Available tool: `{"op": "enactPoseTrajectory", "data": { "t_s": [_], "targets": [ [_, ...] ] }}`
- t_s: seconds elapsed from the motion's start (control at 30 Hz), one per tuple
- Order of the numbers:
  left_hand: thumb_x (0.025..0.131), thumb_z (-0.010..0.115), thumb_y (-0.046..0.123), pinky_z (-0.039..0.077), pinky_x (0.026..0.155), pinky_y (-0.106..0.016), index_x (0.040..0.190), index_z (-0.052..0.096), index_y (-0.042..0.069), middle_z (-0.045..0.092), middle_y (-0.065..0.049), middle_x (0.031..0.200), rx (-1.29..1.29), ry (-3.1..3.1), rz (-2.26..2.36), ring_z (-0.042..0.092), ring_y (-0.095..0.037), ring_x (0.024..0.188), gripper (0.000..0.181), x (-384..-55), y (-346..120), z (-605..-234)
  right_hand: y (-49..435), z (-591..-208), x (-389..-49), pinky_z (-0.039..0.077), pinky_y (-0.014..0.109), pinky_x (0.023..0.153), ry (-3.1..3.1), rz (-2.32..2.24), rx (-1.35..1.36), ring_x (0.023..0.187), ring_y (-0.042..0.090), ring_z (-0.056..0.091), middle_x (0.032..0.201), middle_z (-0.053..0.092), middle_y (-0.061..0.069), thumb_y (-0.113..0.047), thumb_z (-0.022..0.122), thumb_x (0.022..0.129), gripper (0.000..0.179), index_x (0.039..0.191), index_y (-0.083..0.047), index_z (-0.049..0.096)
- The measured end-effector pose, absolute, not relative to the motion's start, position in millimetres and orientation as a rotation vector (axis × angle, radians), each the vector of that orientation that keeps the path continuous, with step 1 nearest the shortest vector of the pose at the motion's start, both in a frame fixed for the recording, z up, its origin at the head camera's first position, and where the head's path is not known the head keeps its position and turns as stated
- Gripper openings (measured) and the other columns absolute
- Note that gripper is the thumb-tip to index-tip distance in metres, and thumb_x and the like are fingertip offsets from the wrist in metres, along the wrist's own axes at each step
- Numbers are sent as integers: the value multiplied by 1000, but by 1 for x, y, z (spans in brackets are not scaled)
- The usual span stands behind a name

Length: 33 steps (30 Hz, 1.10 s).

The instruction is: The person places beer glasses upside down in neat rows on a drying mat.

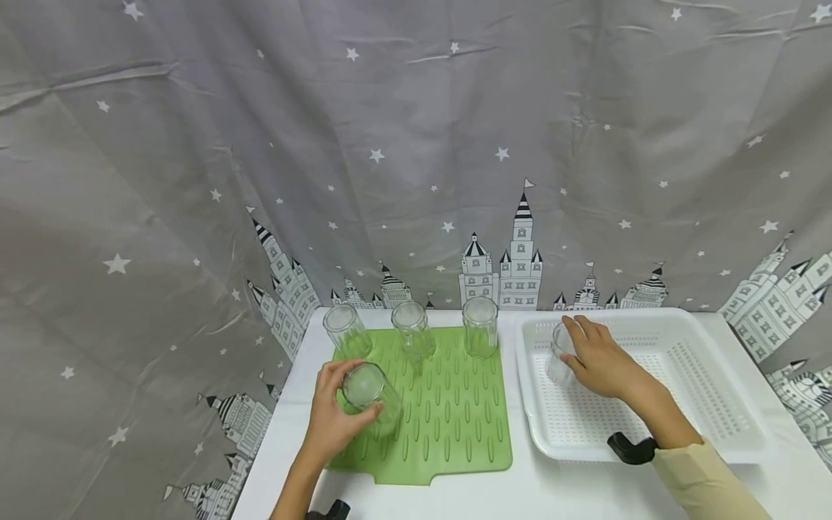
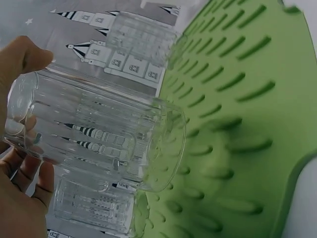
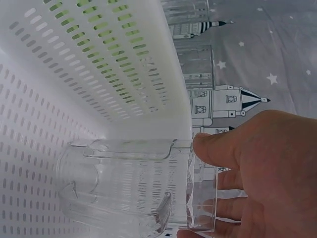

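Note:
My left hand grips a clear glass mug near its upper end, over the left part of the green drying mat. In the left wrist view the mug tilts, its lower rim close to the mat's ridges; whether they touch I cannot tell. Inside the white basket, at its left end, my right hand holds another clear glass mug by its top. The right wrist view shows this mug with its handle and the thumb and fingers around its upper end.
Along the mat's back edge stand three more glasses: a left one, a middle one and a right one. The white table backs onto a grey curtain with stars and castles.

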State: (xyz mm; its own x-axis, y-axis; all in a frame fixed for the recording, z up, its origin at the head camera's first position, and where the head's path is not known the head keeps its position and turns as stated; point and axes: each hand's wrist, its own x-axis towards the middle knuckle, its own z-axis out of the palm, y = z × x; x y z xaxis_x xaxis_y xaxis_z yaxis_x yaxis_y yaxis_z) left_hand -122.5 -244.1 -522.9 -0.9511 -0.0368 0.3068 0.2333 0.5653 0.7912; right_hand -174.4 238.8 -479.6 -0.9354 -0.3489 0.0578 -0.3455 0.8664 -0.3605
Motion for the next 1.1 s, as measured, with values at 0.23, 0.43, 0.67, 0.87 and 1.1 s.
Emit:
{"op": "enactPoseTrajectory", "data": {
  "t_s": [0.23,0.43,0.67,0.87,1.1],
  "targets": [
    [66,98,8,50,106,-59,142,67,16,54,-8,139,-203,-2553,-1232,46,-18,129,83,-134,-253,-520,238,-480,-174,38,78,118,3028,-587,-554,146,68,36,160,36,45,-22,60,109,67,160,12,32],
    [65,96,6,49,106,-59,142,67,19,55,-7,140,-218,-2564,-1211,44,-16,130,83,-140,-259,-522,237,-481,-174,39,79,117,3029,-579,-549,146,68,35,161,35,45,-23,60,109,68,160,11,32],
    [65,92,2,51,100,-52,143,65,22,55,-7,142,-296,-2612,-1167,41,-15,124,85,-145,-259,-529,238,-481,-174,38,78,118,3023,-581,-541,147,67,34,162,34,44,-24,60,109,69,161,11,31],
    [68,88,1,50,100,-51,148,63,27,53,-6,150,-335,-2636,-1176,41,-17,131,88,-147,-259,-532,239,-481,-174,38,78,118,3037,-580,-550,147,67,35,161,34,44,-23,60,109,68,160,11,31],
    [77,86,-3,42,114,-76,156,56,20,50,-17,161,-409,-2611,-1197,44,-40,148,88,-153,-261,-535,239,-483,-175,38,78,118,3025,-581,-547,147,67,34,162,33,44,-24,59,110,69,161,11,30]
  ]
}}
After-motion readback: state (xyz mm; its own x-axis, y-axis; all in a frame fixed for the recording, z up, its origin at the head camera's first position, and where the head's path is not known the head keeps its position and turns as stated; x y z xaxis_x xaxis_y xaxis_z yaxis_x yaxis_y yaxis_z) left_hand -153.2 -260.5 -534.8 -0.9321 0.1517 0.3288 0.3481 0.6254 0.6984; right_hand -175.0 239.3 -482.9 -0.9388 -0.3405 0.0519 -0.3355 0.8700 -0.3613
